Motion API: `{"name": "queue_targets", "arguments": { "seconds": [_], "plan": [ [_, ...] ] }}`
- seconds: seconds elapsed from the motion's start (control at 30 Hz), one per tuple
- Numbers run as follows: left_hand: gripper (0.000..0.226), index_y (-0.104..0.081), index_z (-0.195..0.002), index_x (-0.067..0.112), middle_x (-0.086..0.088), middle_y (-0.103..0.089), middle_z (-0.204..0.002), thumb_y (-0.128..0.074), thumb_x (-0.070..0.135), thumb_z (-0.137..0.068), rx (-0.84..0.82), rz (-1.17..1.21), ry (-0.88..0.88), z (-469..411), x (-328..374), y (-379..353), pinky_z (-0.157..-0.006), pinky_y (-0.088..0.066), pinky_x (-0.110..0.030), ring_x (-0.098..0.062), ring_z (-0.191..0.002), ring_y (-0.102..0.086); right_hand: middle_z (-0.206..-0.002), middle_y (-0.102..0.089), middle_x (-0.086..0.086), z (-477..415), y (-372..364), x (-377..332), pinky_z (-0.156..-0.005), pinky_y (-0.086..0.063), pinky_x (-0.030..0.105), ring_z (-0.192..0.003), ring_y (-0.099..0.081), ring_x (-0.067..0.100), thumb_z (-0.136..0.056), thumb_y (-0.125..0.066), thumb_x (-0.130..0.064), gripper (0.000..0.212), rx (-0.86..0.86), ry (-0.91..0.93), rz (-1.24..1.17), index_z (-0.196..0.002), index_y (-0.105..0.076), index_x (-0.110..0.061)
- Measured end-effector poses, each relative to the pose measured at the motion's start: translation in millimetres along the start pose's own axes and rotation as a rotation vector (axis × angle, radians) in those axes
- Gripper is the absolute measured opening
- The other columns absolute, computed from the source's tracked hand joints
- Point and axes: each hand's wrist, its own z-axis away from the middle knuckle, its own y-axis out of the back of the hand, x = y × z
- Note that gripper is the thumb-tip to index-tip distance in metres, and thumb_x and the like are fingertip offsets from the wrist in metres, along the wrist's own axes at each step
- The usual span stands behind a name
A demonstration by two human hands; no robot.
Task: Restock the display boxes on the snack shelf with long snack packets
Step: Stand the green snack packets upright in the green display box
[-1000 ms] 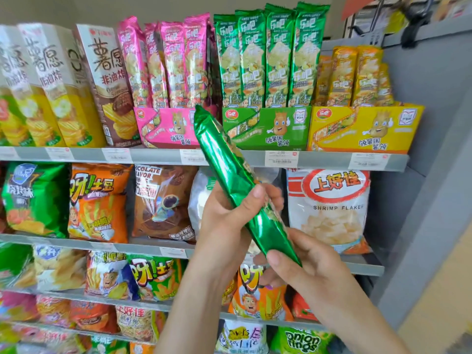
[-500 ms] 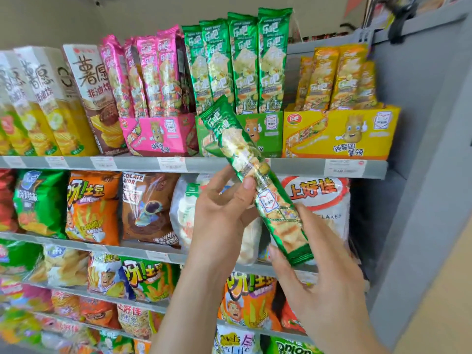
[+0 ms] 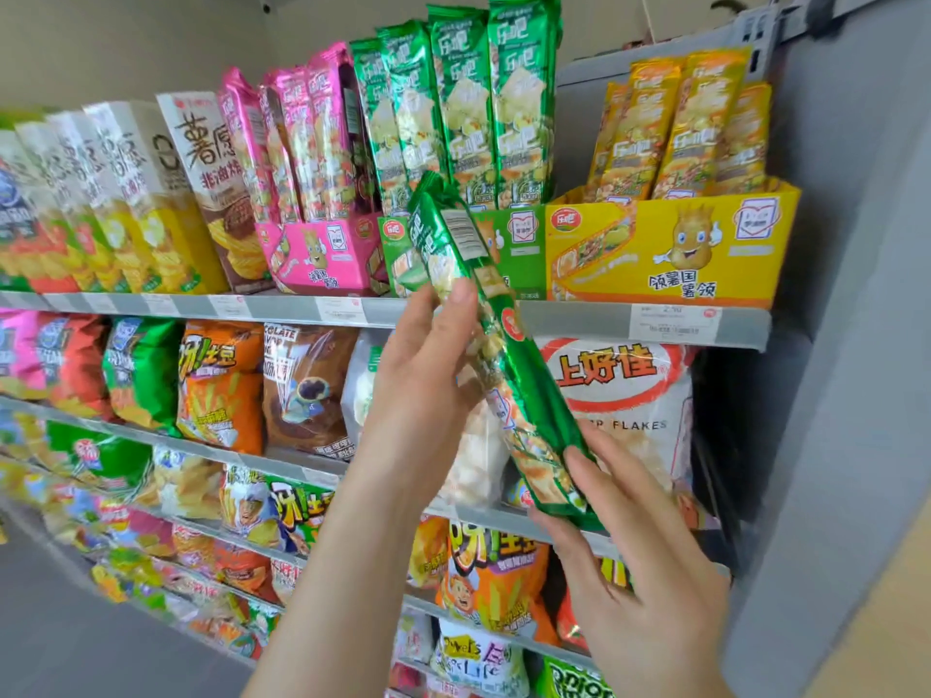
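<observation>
The left grip and the right grip are both bare, with slim fingers and short, rounded nails. Below the left grip the left forearm is uncovered down to the frame's edge; below the right grip the right wrist is likewise bare.

Showed green foil with a white barcode patch on the long packet; showed cartoon potatoes on the pink box, green box and yellow box.

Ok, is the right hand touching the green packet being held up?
Touching. The head view shows the right hand pinching the lower end of the green packet, thumb on front.
</observation>
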Motion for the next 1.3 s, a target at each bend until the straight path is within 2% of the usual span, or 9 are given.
{"name": "queue_targets", "arguments": {
  "seconds": [0.07, 0.17, 0.3, 0.4, 0.6, 0.77, 1.03, 1.17, 1.3],
  "plan": [
    [0.092, -0.034, -0.149, 0.015, -0.011, -0.064, -0.126, -0.073, 0.049, -0.073, -0.015, -0.174, -0.107, -7, 15, -2, -0.097, -0.049, -0.057, -0.025, -0.109, -0.065, -0.129, -0.060, 0.007, 0, 1, -1, -0.100, -0.045, 0.015, -0.124, -0.054, 0.005, -0.078, -0.076, -0.011, 0.045, -0.008, -0.002, -0.037, -0.121, -0.062, -0.010],
    [0.062, -0.043, -0.139, 0.009, -0.012, -0.071, -0.109, -0.068, 0.030, -0.085, -0.046, -0.229, -0.250, -20, 30, -4, -0.090, -0.051, -0.063, -0.027, -0.094, -0.067, -0.128, -0.060, 0.002, -13, 1, -6, -0.091, -0.052, 0.021, -0.122, -0.057, 0.009, -0.076, -0.077, -0.013, 0.047, -0.046, -0.105, -0.181, -0.119, -0.062, -0.023],
    [0.077, -0.023, -0.150, 0.030, -0.023, -0.069, -0.107, -0.066, 0.020, -0.087, -0.099, -0.186, -0.295, -35, 46, 5, -0.077, -0.053, -0.047, -0.028, -0.089, -0.066, -0.114, -0.071, -0.007, -31, 1, -24, -0.073, -0.057, 0.020, -0.091, -0.073, 0.013, -0.082, -0.074, -0.027, 0.037, -0.133, -0.431, -0.626, -0.114, -0.063, -0.041],
    [0.074, -0.029, -0.146, 0.036, -0.021, -0.071, -0.105, -0.067, 0.017, -0.086, -0.171, -0.159, -0.312, -45, 56, 12, -0.072, -0.055, -0.045, -0.029, -0.086, -0.068, -0.104, -0.075, -0.010, -41, -4, -33, -0.069, -0.059, 0.024, -0.081, -0.075, 0.019, -0.084, -0.071, -0.041, 0.027, -0.136, -0.527, -0.706, -0.110, -0.067, -0.038],
    [0.036, -0.050, -0.104, 0.062, 0.016, -0.056, -0.063, -0.069, 0.048, -0.077, -0.231, -0.192, -0.355, -69, 79, 31, -0.051, -0.048, -0.022, -0.004, -0.056, -0.051, -0.093, -0.076, 0.006, -65, -25, -43, -0.062, -0.060, 0.029, -0.076, -0.074, 0.030, -0.084, -0.070, -0.026, 0.015, 0.099, -0.665, -0.764, -0.098, -0.075, -0.029],
    [0.028, -0.054, -0.117, 0.033, -0.002, -0.061, -0.097, -0.058, 0.041, -0.090, -0.376, -0.155, -0.355, -103, 121, 42, -0.066, -0.052, -0.035, -0.015, -0.081, -0.058, -0.093, -0.073, 0.025, -102, -38, -43, -0.051, -0.058, 0.031, -0.077, -0.072, 0.043, -0.077, -0.057, -0.017, 0.024, 0.140, -0.843, -0.984, -0.091, -0.076, -0.012],
    [0.065, -0.048, -0.112, 0.024, 0.008, -0.071, -0.090, -0.087, 0.045, -0.063, -0.671, -0.281, -0.597, -132, 182, 44, -0.074, -0.060, -0.043, -0.017, -0.085, -0.071, -0.091, -0.075, 0.020, -158, -57, -42, -0.047, -0.056, 0.027, -0.077, -0.070, 0.047, -0.100, -0.043, -0.004, 0.035, 0.100, -0.699, -0.734, -0.093, -0.074, -0.018],
    [0.046, -0.045, -0.119, 0.022, 0.006, -0.071, -0.081, -0.075, 0.018, -0.084, -0.549, -0.235, -0.827, -142, 202, 29, -0.054, -0.056, -0.030, -0.014, -0.069, -0.070, -0.084, -0.075, -0.010, -194, -67, -41, -0.044, -0.051, 0.021, -0.061, -0.072, 0.024, -0.099, -0.050, -0.005, 0.050, -0.031, -0.457, -0.275, -0.082, -0.073, -0.046],
    [0.022, -0.045, -0.112, 0.018, 0.007, -0.067, -0.073, -0.060, 0.016, -0.096, -0.359, -0.146, -1.012, -165, 225, 15, -0.045, -0.049, -0.033, -0.013, -0.060, -0.063, -0.087, -0.070, -0.022, -246, -63, -39, -0.070, -0.051, 0.021, -0.079, -0.065, 0.002, -0.090, -0.055, -0.022, 0.022, 0.121, -0.030, 0.223, -0.092, -0.070, -0.038]
  ]
}}
